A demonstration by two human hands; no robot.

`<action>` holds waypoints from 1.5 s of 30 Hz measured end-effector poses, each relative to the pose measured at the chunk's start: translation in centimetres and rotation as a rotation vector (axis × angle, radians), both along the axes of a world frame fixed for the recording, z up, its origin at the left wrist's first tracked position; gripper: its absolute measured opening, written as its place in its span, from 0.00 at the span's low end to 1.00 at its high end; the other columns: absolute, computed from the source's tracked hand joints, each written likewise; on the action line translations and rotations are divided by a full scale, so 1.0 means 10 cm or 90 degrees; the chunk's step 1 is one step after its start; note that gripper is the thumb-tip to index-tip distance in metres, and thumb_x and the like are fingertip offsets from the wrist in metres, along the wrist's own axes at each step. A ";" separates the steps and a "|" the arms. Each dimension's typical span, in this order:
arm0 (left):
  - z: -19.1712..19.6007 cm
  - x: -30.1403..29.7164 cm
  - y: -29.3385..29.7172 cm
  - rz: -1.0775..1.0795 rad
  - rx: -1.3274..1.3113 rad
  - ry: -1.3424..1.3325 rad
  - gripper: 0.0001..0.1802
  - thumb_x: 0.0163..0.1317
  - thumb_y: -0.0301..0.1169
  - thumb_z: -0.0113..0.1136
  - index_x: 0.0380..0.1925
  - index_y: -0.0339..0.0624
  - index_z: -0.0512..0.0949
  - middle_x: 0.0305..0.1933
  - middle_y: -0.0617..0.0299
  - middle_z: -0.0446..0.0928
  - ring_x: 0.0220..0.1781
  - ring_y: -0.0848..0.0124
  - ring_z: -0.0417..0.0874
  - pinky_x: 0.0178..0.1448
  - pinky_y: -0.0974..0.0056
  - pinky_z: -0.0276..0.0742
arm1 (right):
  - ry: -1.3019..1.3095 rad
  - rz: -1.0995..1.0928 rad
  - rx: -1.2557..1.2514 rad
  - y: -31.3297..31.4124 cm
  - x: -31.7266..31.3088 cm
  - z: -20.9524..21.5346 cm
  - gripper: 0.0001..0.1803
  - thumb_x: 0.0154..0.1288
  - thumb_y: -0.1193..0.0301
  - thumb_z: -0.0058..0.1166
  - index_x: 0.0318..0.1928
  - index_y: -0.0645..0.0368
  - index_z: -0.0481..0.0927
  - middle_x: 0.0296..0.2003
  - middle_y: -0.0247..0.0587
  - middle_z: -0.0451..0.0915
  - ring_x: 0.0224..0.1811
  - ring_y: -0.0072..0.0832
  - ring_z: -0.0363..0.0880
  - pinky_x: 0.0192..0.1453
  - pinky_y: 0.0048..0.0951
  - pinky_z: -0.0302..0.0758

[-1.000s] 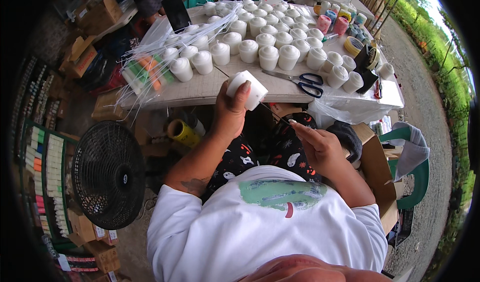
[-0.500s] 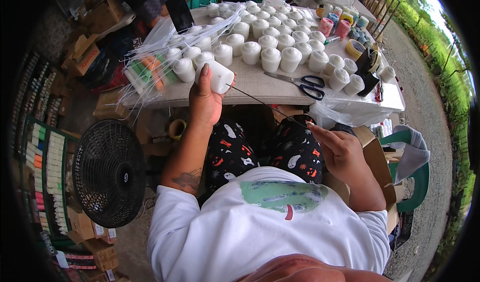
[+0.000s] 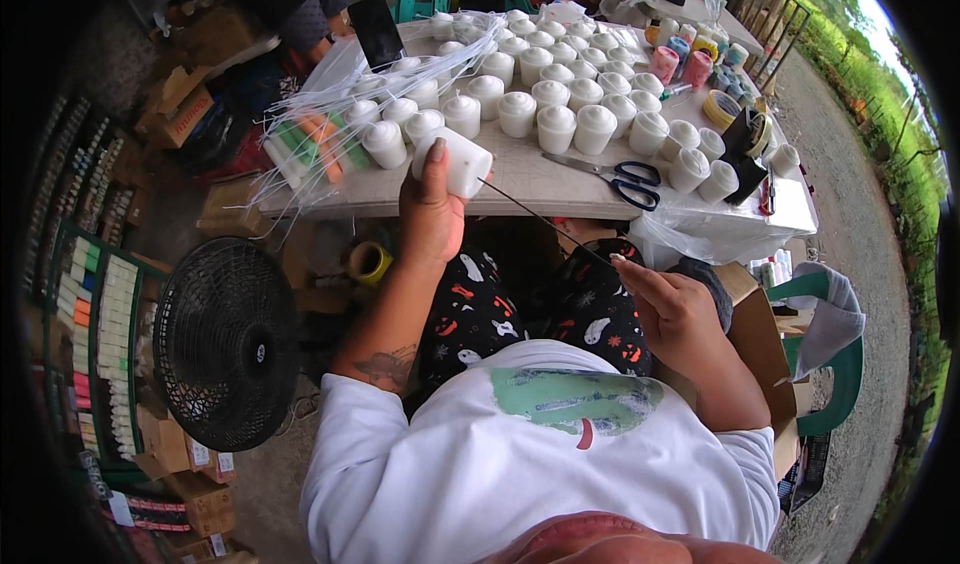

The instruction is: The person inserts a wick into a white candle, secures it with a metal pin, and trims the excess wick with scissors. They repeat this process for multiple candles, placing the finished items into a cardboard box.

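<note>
My left hand (image 3: 432,214) is closed round a white candle (image 3: 466,164), tilted above the table's near edge with its flat end facing right, thumb along its side. A thin dark metal rod (image 3: 545,222) runs from that flat end to my right hand (image 3: 680,314), which pinches its other end over my lap. The rod's tip is not visible at the candle and appears to be inside it. Just beyond my left hand, many similar white candles (image 3: 556,126) with domed tops stand on the table (image 3: 400,200). Scissors (image 3: 610,174) with dark handles lie near the table's front edge.
White strands (image 3: 340,99) spread over the table's left side. Coloured spools (image 3: 697,67), a tape roll (image 3: 721,109) and a black holder (image 3: 742,154) stand at the right. A black fan (image 3: 228,344) is at my left, a cardboard box (image 3: 752,339) at my right.
The whole view has shifted slightly. My hands are a little closer together, and less of the rod shows between the candle and my right hand.
</note>
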State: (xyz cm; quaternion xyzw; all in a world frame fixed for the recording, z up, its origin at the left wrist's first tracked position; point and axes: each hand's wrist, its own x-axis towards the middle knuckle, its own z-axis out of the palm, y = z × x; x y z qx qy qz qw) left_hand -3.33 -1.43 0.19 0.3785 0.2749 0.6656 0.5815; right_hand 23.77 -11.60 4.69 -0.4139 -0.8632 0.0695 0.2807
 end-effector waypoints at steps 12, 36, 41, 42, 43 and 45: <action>0.01 -0.70 0.17 -0.002 -0.020 -0.247 0.32 0.60 0.59 0.50 0.46 0.39 0.74 0.39 0.56 0.80 0.38 0.68 0.83 0.41 0.66 0.82 | 0.433 -0.214 -0.225 -0.12 0.83 -0.67 0.15 0.65 0.85 0.44 0.50 0.61 0.77 0.34 0.36 0.79 0.40 0.17 0.75 0.46 0.20 0.70; 0.08 -0.27 0.01 0.026 -0.085 -0.176 0.36 0.58 0.65 0.47 0.47 0.41 0.71 0.38 0.60 0.78 0.37 0.65 0.82 0.39 0.65 0.81 | 0.227 0.042 -0.014 -0.01 -0.06 -0.25 0.17 0.55 0.86 0.51 0.47 0.64 0.78 0.28 0.43 0.81 0.26 0.32 0.80 0.30 0.26 0.74; 0.13 -0.17 0.00 0.109 -0.038 -0.098 0.35 0.59 0.61 0.49 0.51 0.42 0.68 0.42 0.59 0.77 0.38 0.65 0.81 0.41 0.64 0.80 | 0.162 0.018 0.055 -0.01 -0.10 -0.17 0.19 0.53 0.86 0.53 0.48 0.61 0.77 0.26 0.41 0.80 0.25 0.34 0.79 0.30 0.29 0.75; 0.10 -0.12 0.00 0.115 -0.038 -0.108 0.34 0.60 0.60 0.50 0.52 0.42 0.68 0.43 0.59 0.76 0.38 0.65 0.81 0.42 0.64 0.79 | 0.158 0.005 0.076 0.00 -0.12 -0.13 0.20 0.52 0.86 0.53 0.48 0.61 0.77 0.26 0.41 0.80 0.25 0.34 0.79 0.30 0.30 0.75; 0.09 -0.08 0.01 0.120 -0.039 -0.118 0.34 0.60 0.60 0.50 0.53 0.42 0.67 0.44 0.58 0.76 0.38 0.65 0.81 0.43 0.64 0.79 | 0.146 0.001 0.082 0.01 -0.13 -0.10 0.20 0.52 0.86 0.53 0.48 0.61 0.77 0.26 0.41 0.79 0.25 0.34 0.79 0.29 0.30 0.74; 0.12 -0.09 0.00 0.134 -0.025 -0.097 0.33 0.60 0.58 0.51 0.53 0.42 0.67 0.45 0.59 0.76 0.39 0.66 0.80 0.44 0.64 0.78 | 0.123 -0.010 0.096 0.03 -0.12 -0.03 0.21 0.52 0.85 0.54 0.48 0.60 0.77 0.25 0.39 0.79 0.24 0.34 0.78 0.29 0.30 0.73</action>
